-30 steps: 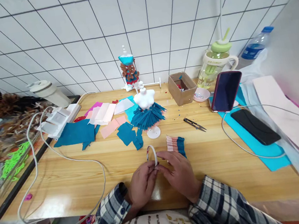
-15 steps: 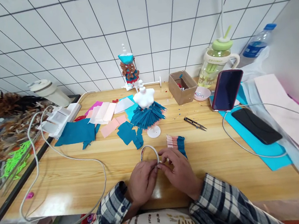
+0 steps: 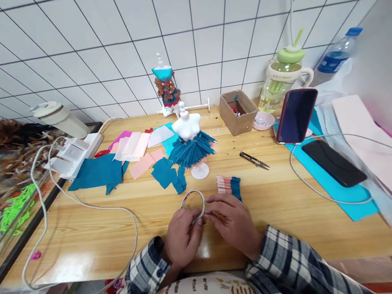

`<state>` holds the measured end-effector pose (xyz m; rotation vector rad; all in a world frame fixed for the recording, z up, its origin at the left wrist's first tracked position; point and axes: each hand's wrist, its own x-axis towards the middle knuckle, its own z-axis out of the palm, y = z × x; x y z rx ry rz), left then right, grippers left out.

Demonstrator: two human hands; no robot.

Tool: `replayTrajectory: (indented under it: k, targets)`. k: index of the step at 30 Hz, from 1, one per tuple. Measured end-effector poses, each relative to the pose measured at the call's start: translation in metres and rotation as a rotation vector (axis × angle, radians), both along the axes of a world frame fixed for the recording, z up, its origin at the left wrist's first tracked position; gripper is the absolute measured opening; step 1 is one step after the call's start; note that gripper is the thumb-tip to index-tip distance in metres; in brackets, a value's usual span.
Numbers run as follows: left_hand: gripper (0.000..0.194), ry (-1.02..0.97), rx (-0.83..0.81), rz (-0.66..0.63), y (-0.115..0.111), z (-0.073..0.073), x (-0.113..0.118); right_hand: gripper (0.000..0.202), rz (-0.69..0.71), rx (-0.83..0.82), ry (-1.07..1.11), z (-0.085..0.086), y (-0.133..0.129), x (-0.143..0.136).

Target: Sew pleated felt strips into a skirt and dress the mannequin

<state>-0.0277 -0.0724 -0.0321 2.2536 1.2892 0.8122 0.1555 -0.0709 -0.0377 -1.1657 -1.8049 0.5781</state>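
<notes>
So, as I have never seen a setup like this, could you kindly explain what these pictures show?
Certainly. There is no machine here: these are a person's own bare hands, and every picture comes from one head-worn camera looking forward and down. The left hand has a pale ring in its grip; the right hand is close beside it, though I cannot tell whether its fingertips touch. Beyond them, on the wooden table, stands a small white dress form with a teal skirt. Nearby lie a pleated strip, snips and a teal cloth.
</notes>
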Motion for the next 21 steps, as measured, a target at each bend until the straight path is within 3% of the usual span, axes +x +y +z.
replayTrajectory:
  k: [5,8,9,13,14,18,21]
  targets:
    - [0.015,-0.11,0.017,0.051,-0.003,0.004,0.003,0.01,0.071,0.007,-0.02,0.004,-0.005,-0.003]
    - [0.016,-0.206,0.005,0.044,-0.005,-0.001,-0.001,0.013,0.143,0.077,0.022,0.004,-0.01,-0.003]
    - [0.016,-0.247,0.011,0.08,-0.003,-0.004,-0.005,0.013,0.131,0.104,0.069,0.003,-0.011,-0.002]
    - [0.021,-0.384,0.129,0.474,0.018,-0.017,-0.038,0.01,-0.042,0.06,0.26,0.002,-0.011,0.004]
    - [0.023,-0.332,0.172,0.507,0.026,-0.018,-0.049,0.009,-0.053,0.021,0.272,0.002,-0.01,0.005]
    - [0.024,0.214,0.177,0.379,0.056,-0.017,-0.081,0.005,-0.004,-0.083,0.243,0.002,-0.007,0.006]
    - [0.032,0.35,0.099,0.367,0.066,-0.019,-0.088,0.006,0.019,-0.12,0.207,0.001,-0.006,0.005]
